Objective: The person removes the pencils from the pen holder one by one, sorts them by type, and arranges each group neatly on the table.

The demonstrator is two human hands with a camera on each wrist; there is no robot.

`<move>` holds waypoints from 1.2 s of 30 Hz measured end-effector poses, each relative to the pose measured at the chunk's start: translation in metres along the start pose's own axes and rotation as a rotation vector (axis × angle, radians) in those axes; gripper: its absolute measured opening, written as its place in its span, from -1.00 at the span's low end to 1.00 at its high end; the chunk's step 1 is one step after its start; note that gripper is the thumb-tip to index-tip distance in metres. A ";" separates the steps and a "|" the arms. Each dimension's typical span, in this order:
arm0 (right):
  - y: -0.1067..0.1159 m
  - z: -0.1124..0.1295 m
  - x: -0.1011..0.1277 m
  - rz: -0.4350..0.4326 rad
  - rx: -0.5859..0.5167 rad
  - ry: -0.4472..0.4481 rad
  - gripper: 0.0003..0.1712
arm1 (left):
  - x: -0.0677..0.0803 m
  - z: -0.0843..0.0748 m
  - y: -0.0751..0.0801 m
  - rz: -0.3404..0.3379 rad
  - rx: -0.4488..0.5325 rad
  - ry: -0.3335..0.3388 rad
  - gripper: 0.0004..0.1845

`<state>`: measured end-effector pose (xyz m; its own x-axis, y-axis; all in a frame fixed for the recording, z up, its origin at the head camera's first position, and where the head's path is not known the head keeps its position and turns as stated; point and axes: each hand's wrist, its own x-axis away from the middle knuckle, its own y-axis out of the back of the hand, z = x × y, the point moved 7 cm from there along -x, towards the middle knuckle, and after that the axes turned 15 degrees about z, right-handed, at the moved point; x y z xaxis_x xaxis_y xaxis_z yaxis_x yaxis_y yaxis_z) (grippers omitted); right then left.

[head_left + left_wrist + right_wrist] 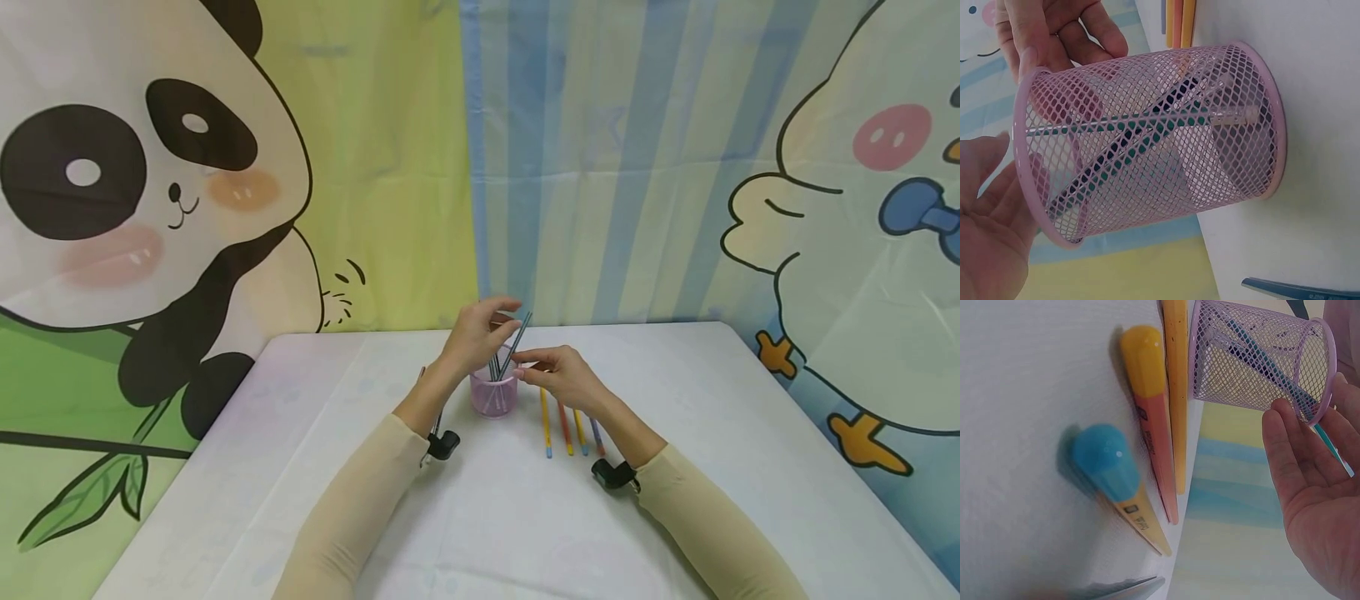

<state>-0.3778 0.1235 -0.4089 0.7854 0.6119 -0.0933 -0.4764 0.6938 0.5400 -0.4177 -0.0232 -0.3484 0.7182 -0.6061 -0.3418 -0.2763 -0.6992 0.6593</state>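
My left hand [474, 337] hovers over the pink mesh pen cup [494, 395] at the middle of the white desk [735, 467], fingers curled around a dark pencil [516, 343] that leans out of the cup's mouth. My right hand [564, 377] sits just beside the cup's rim, fingers loosely extended toward it; the wrist view shows its palm open and holding nothing. Inside the cup, a few slim pens cross one another [1147, 134] against the wire wall. To the right of the cup, four pencils [570, 427] lie side by side on the desk, among them a blue-capped pencil [1113, 472] and a yellow-capped one [1147, 381]. The pencil looks light, stiff and smooth, best pinched along the upper shaft; the empty-walled cup seems light enough to tip, so its rim or side wants steadying.
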 end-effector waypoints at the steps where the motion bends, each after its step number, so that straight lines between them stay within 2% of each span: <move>1: 0.000 0.000 0.000 0.000 0.002 -0.001 -0.56 | -0.001 0.000 -0.001 0.003 0.000 0.001 -0.67; 16: 0.000 -0.002 0.001 0.010 -0.008 0.014 -0.55 | -0.005 0.002 -0.016 0.057 0.041 0.011 -0.59; 22: 0.000 -0.003 0.001 0.011 -0.007 -0.003 -0.56 | -0.006 0.002 -0.020 0.067 0.022 0.033 -0.54; 30: -0.001 -0.005 0.000 0.018 -0.011 -0.002 -0.54 | -0.005 0.004 -0.017 0.056 -0.027 0.046 -0.56; 36: 0.000 0.000 0.001 0.009 0.005 0.015 -0.55 | -0.005 0.002 -0.011 0.041 -0.038 0.027 -0.61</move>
<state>-0.3767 0.1245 -0.4094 0.7749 0.6240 -0.1004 -0.4818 0.6861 0.5451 -0.4196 -0.0133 -0.3557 0.7241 -0.6229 -0.2961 -0.2815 -0.6589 0.6976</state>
